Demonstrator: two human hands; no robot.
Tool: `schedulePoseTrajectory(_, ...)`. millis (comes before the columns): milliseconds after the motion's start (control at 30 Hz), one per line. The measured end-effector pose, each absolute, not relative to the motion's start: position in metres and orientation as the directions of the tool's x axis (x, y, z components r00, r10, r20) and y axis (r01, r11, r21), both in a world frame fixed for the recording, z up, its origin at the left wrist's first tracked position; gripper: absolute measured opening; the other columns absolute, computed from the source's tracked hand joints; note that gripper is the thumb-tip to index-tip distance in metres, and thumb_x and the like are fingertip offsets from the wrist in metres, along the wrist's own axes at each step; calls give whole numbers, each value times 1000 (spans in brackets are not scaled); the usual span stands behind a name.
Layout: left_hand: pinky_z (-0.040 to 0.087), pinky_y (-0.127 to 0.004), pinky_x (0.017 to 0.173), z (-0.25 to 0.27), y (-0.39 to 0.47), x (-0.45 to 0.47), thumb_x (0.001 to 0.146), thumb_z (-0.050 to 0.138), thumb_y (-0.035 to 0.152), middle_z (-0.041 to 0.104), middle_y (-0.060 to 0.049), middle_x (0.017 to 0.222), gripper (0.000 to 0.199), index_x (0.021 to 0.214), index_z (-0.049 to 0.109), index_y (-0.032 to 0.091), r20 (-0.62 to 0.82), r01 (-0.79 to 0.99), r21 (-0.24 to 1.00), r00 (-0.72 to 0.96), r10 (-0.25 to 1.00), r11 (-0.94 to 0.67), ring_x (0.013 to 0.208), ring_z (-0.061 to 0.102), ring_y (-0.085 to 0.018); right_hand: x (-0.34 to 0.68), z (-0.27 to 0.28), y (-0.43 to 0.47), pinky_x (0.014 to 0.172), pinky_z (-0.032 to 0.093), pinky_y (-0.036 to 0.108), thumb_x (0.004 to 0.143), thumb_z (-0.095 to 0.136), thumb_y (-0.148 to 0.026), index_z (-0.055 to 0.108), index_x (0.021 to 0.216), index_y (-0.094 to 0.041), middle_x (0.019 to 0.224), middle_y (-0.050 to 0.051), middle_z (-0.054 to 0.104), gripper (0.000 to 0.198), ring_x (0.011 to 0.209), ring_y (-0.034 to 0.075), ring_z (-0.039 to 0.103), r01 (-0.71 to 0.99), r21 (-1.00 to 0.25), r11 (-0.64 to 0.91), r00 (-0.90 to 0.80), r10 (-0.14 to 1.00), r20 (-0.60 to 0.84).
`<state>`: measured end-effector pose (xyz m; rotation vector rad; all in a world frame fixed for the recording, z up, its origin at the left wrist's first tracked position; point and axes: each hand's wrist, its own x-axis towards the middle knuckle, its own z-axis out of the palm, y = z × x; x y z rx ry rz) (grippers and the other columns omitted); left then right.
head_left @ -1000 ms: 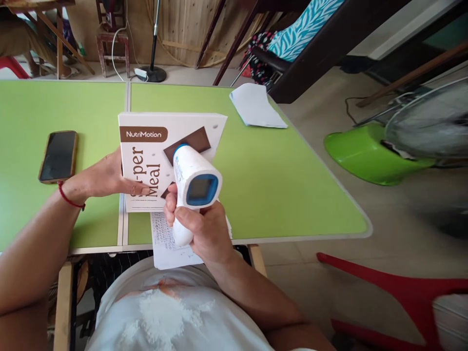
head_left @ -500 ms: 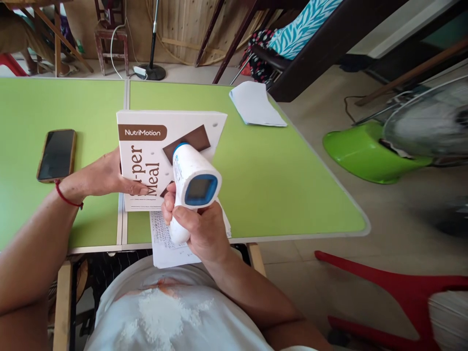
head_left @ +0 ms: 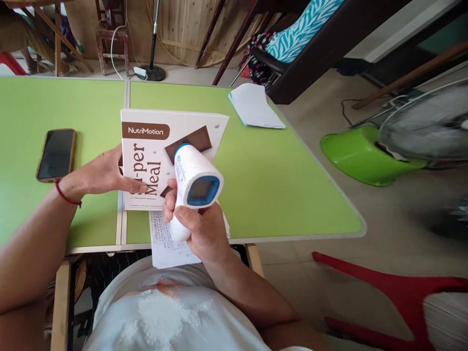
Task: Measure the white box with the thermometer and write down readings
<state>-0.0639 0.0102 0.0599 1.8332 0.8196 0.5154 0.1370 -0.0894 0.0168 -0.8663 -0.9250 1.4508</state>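
Observation:
My right hand grips the handle of a white and blue infrared thermometer, its nose pointing away from me at a white "NutriMotion" box. My left hand holds the box's left edge, thumb on its front face, and keeps it tilted up on the green table. A printed paper sheet lies under the box and hangs over the table's near edge.
A phone lies face up on the table at the left. A folded white paper sits at the far right corner. On the floor to the right stand a green-based fan and a red chair.
The box has shifted slightly to the right under my left hand. The thermometer and my right hand stay almost where they were.

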Motion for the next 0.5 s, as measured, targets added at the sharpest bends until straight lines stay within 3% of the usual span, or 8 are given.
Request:
schedulePoseTrajectory(100, 59, -34, 78, 60, 9, -62, 71, 86, 38, 71, -8, 111, 63, 121, 56, 15, -15, 258, 946, 639, 769, -197, 97, 69, -27, 145, 19, -89, 52, 44, 29, 68, 82, -48, 61, 87, -24, 69, -4, 59, 37, 57, 12, 51, -374, -927, 15, -78, 996, 48)
schedulePoseTrajectory(200, 58, -36, 79, 61, 9, -61, 66, 88, 37, 71, -9, 111, 65, 117, 56, 14, 9, 276, 944, 530, 848, -183, 97, 68, -28, 168, 24, -81, 56, 48, 32, 73, 78, -48, 64, 84, -25, 74, -1, 64, 29, 61, 14, 56, -239, -951, 194, -37, 977, 209)
schedulePoseTrajectory(333, 53, -38, 87, 57, 16, -65, 62, 88, 41, 68, -8, 120, 74, 122, 55, 14, 126, 299, 923, 359, 925, -242, 107, 63, -28, 220, 23, -49, 71, 54, 41, 74, 78, -49, 68, 85, -29, 85, 3, 69, 24, 78, 21, 64, 181, -895, 408, -40, 912, 408)
schedulePoseTrajectory(433, 49, -40, 94, 50, 23, -70, 63, 86, 50, 63, -6, 128, 91, 135, 45, 13, 183, 302, 912, 305, 935, -277, 115, 57, -28, 256, 11, -14, 90, 54, 48, 69, 80, -52, 69, 108, -29, 109, 7, 71, 47, 102, 27, 66, 453, -773, 443, -141, 892, 429)
schedulePoseTrajectory(500, 43, -42, 100, 45, 28, -74, 70, 79, 57, 60, -4, 132, 95, 141, 36, 12, 173, 316, 898, 386, 906, -305, 123, 49, -28, 271, -2, 6, 97, 50, 51, 72, 77, -52, 66, 118, -26, 110, 8, 71, 54, 105, 29, 65, 587, -678, 442, -207, 892, 403)
